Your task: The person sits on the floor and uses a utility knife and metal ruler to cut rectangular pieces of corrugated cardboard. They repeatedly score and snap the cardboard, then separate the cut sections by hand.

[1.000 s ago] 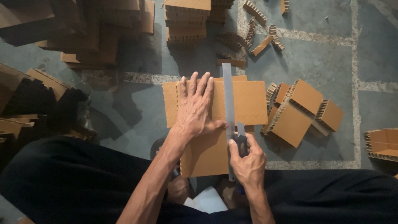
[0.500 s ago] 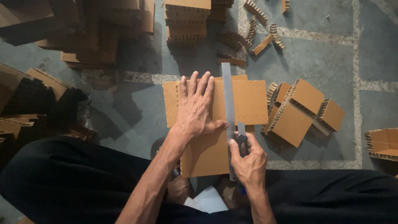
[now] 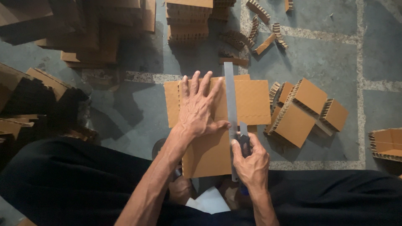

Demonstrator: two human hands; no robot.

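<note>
My left hand (image 3: 199,106) lies flat, fingers spread, on a brown cardboard sheet (image 3: 251,102) on the floor, its thumb pressed against a long metal ruler (image 3: 230,90) that runs straight away from me across the sheet. My right hand (image 3: 250,161) grips a small cutter (image 3: 243,134) with a dark handle, its tip against the ruler's right edge near the sheet's near end. A second cardboard piece (image 3: 207,157) lies under the sheet, closer to me.
Cut honeycomb cardboard blocks (image 3: 302,109) lie to the right. A stack of cardboard (image 3: 187,19) and loose strips (image 3: 268,42) sit farther away. Piles of board (image 3: 83,33) fill the upper left. An open cardboard piece (image 3: 387,144) is at the right edge.
My right hand with the cutter has drawn slightly back toward me along the ruler. The left hand and ruler stay put.
</note>
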